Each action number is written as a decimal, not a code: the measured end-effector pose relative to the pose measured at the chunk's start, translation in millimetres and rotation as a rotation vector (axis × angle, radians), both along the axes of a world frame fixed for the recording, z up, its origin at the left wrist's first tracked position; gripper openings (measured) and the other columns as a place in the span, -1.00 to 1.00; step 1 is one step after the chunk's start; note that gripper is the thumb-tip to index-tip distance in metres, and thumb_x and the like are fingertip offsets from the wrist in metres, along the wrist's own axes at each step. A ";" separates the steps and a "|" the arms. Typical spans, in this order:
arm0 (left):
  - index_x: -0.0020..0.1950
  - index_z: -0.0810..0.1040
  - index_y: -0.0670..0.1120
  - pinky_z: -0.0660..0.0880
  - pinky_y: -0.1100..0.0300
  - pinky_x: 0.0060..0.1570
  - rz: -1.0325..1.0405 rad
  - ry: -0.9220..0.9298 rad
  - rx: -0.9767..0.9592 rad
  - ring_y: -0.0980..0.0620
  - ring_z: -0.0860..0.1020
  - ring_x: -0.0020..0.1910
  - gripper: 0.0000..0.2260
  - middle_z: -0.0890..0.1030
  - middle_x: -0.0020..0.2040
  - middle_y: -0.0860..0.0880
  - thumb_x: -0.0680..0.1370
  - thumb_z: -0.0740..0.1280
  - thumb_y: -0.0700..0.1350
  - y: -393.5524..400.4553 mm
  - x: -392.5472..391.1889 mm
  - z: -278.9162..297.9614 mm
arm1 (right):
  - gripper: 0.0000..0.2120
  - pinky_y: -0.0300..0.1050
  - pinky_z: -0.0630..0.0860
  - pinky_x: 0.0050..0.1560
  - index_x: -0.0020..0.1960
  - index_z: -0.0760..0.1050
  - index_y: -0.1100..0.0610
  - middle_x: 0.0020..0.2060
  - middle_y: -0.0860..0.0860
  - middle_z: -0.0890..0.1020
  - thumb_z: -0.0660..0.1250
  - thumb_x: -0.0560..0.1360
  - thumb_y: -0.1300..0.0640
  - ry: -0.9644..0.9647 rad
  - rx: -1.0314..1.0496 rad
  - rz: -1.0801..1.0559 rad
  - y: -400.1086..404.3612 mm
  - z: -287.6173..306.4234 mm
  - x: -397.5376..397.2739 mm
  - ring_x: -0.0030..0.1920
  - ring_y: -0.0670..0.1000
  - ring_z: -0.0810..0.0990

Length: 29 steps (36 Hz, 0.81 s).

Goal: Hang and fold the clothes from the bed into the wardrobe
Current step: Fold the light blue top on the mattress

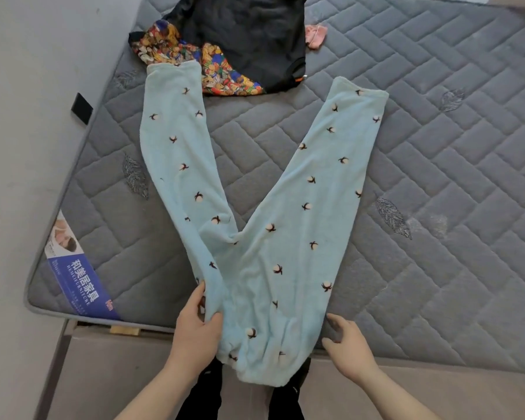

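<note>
Left hand (194, 325) grips pyjama trousers (264, 237); legs point away, splayed.

black garment (249, 34) cut off by top edge; mattress (437, 147) runs off right.

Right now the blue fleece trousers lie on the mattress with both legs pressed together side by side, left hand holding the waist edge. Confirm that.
Not quite. The head view shows the blue fleece trousers on the mattress with the legs spread apart in a V, not pressed together. The left hand does hold the waist edge.
</note>
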State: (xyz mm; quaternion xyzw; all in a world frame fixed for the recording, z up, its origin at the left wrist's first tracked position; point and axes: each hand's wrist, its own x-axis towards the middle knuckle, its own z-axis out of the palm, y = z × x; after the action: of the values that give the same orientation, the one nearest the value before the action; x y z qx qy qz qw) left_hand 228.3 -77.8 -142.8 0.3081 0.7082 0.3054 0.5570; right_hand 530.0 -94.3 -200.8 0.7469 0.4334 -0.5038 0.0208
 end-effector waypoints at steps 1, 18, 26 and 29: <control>0.38 0.49 0.20 0.63 0.14 0.04 -0.034 -0.012 0.009 0.13 0.67 0.08 -0.44 0.69 0.12 0.15 0.54 0.28 -0.36 4.0 7.0 4.3 | -0.47 -0.17 0.43 0.21 0.47 0.39 -0.01 0.24 0.00 0.46 0.37 0.52 0.17 -0.004 0.007 -0.030 -0.1 0.7 5.9 0.16 -0.02 0.54; 0.55 0.15 0.33 0.47 0.21 0.26 -0.917 0.195 -0.046 0.14 0.51 0.28 -0.27 0.52 0.31 0.25 0.47 0.22 -0.19 14.8 141.9 -35.2 | -0.64 0.07 0.51 0.28 0.28 0.52 0.00 0.18 0.01 0.57 0.37 0.52 0.23 0.075 0.002 -0.343 -5.5 -2.7 58.3 0.14 0.11 0.63; 0.60 0.19 0.17 0.50 0.18 0.09 -1.193 0.296 -0.324 0.04 0.52 0.03 -0.34 0.54 0.17 0.07 0.52 0.31 -0.11 6.6 139.3 -82.0 | -0.62 0.00 0.56 0.18 0.31 0.50 0.01 0.14 -0.03 0.56 0.39 0.52 0.20 0.078 -0.027 -0.283 2.3 -11.1 74.9 0.10 0.09 0.64; 0.53 0.36 0.12 0.43 0.34 -0.07 -1.226 0.296 -0.383 0.14 0.51 -0.07 -0.47 0.49 0.21 0.14 0.55 0.27 -0.13 9.0 125.7 -84.3 | -0.62 -0.09 0.58 0.05 0.32 0.49 0.03 0.12 -0.04 0.57 0.37 0.53 0.22 0.098 -0.025 -0.278 16.9 -8.6 72.1 0.01 0.06 0.66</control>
State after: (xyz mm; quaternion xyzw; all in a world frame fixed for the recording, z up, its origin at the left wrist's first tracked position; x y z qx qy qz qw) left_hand 354.0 -68.8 -227.1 0.5899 0.5154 -0.2443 0.5715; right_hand 602.1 -77.4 -209.4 0.7740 0.3199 -0.5429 -0.0612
